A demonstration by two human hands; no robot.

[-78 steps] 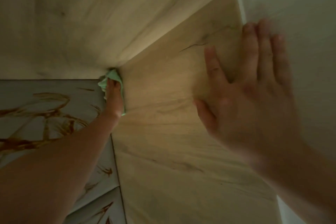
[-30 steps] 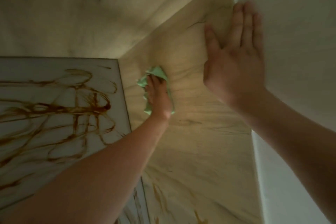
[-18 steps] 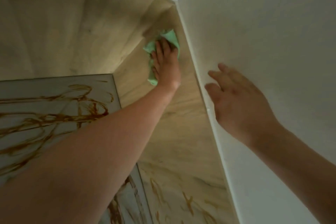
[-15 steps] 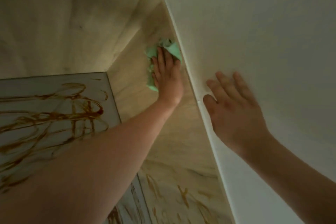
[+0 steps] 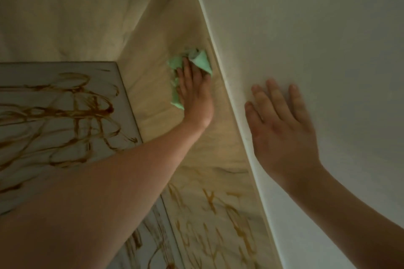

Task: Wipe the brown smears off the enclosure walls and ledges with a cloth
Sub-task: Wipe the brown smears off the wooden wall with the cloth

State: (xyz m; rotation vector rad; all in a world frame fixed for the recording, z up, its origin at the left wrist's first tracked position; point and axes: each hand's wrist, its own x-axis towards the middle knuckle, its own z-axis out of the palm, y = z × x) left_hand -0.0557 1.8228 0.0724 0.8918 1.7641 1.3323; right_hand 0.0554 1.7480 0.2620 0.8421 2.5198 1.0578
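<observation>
My left hand (image 5: 193,91) presses a crumpled light green cloth (image 5: 200,62) flat against the pale wood side wall (image 5: 150,76) of the enclosure, close to its front edge. The fingers lie straight over the cloth. My right hand (image 5: 282,124) rests flat with spread fingers on the white outer wall (image 5: 306,28). Brown smears (image 5: 220,220) streak the lower part of the wood wall, below my left forearm. A grey back panel (image 5: 54,116) on the left carries many looping brown smears (image 5: 87,111).
The wooden ceiling of the enclosure (image 5: 65,6) spans the top left. A thin white edge strip (image 5: 236,102) divides the wood wall from the white wall. A second smeared grey panel (image 5: 148,242) shows below my left arm.
My left hand has slid the cloth down the wood wall from the top corner. My right hand has settled flat on the white wall. The view has tilted downward.
</observation>
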